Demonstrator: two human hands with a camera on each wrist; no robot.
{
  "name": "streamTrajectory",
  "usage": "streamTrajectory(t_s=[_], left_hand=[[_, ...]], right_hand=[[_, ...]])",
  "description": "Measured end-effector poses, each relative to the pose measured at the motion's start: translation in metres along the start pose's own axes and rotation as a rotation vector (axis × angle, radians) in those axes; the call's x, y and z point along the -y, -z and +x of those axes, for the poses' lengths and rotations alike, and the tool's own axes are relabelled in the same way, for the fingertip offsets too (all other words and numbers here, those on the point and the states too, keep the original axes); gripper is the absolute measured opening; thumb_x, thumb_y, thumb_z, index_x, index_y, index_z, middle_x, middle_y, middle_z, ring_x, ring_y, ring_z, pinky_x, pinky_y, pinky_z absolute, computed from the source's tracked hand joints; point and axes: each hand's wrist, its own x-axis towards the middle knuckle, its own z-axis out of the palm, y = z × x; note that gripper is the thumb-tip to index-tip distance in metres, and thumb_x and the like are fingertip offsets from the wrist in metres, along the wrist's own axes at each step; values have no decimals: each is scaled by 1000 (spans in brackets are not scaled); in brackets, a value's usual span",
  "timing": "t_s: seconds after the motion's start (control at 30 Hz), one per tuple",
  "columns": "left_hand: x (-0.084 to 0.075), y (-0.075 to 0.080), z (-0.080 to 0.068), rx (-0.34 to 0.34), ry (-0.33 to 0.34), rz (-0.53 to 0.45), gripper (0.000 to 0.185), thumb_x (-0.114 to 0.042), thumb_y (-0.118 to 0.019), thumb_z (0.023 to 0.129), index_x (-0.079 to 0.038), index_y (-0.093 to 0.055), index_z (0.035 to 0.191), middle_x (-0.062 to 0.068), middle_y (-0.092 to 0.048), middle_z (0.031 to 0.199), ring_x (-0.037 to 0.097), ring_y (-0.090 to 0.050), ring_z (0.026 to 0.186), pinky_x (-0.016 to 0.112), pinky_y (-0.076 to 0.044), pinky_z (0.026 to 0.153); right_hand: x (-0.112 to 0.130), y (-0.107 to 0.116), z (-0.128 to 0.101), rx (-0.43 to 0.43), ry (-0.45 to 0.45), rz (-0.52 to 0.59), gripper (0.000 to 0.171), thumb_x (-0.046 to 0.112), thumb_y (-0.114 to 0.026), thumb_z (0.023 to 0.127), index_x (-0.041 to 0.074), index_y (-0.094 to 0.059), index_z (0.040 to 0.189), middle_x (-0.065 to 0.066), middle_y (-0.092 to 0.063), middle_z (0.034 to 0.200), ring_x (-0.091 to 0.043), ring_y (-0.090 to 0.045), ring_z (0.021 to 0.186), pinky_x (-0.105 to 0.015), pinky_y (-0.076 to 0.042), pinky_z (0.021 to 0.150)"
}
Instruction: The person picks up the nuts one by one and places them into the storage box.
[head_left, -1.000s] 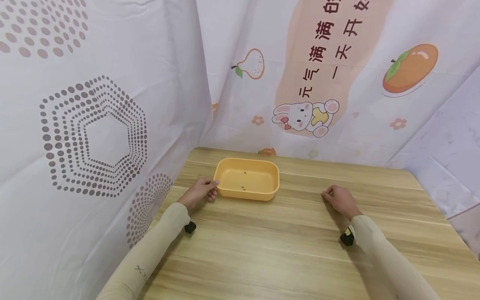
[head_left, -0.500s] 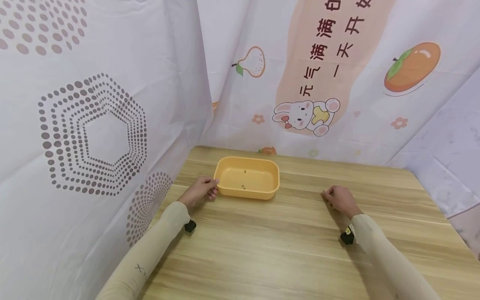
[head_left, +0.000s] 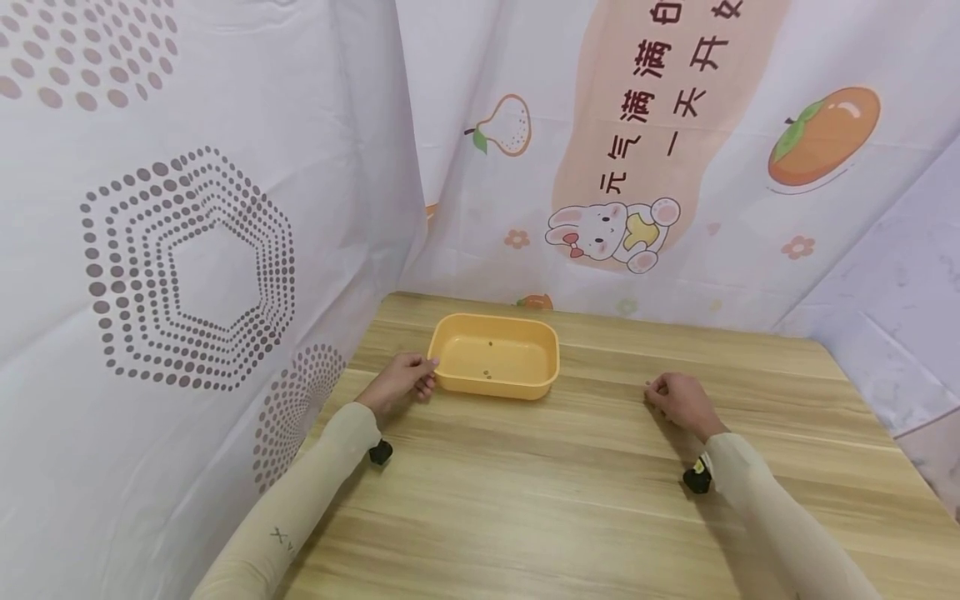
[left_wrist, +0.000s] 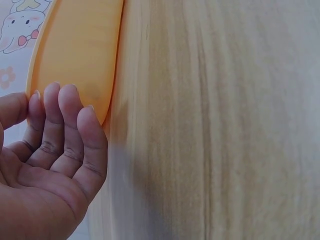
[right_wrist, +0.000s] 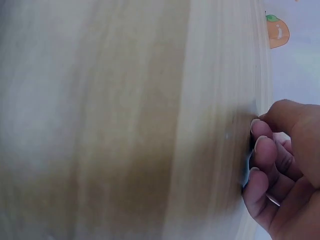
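A yellow plastic basin (head_left: 495, 390) with rounded corners sits on the wooden table near its back edge. A few small dark specks (head_left: 487, 373) show on its floor. My left hand (head_left: 403, 379) pinches the basin's left end, thumb outside the rim and fingers bent along it; the left wrist view shows the fingertips (left_wrist: 89, 117) overlapping the yellow wall. Farther right, my right hand (head_left: 678, 400) rests on the table with loosely curled fingers. Its thumb tip lies against the index fingertip in the right wrist view, and nothing shows between them.
The wood-grain table (head_left: 517, 500) stretches between both arms and toward me. A white curtain (head_left: 322, 167) with dotted patterns hangs along the left side. Behind the table hangs a printed cloth (head_left: 712, 242) with a rabbit, fruit and writing. Each wrist carries a small black camera (head_left: 380, 452).
The right hand has shifted very slightly to the right. The left hand and the basin keep their places.
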Motion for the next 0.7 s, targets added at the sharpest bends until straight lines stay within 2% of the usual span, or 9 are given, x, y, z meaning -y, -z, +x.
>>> streamTrajectory(t_s=[0.4,0.7], left_hand=[[0,-1,0,3,2,-14,34,-29,-57,108,4,-61,98,12,-64,89,19,-61,73,29,-57,67],[1,0,1,8,-1,-18,34,-28,-57,108,4,-61,97,11,-64,87,18,-61,72,28,-57,66]], right_hand=[[3,-1,-3,-3,-8,24,17,12,-60,98,-3,-67,95,-3,-68,74,-14,-60,58,-29,-52,51],[4,-1,-3,-30,13,7,18,14,-61,99,-3,-67,98,-2,-66,74,-14,-59,58,-31,-51,53]])
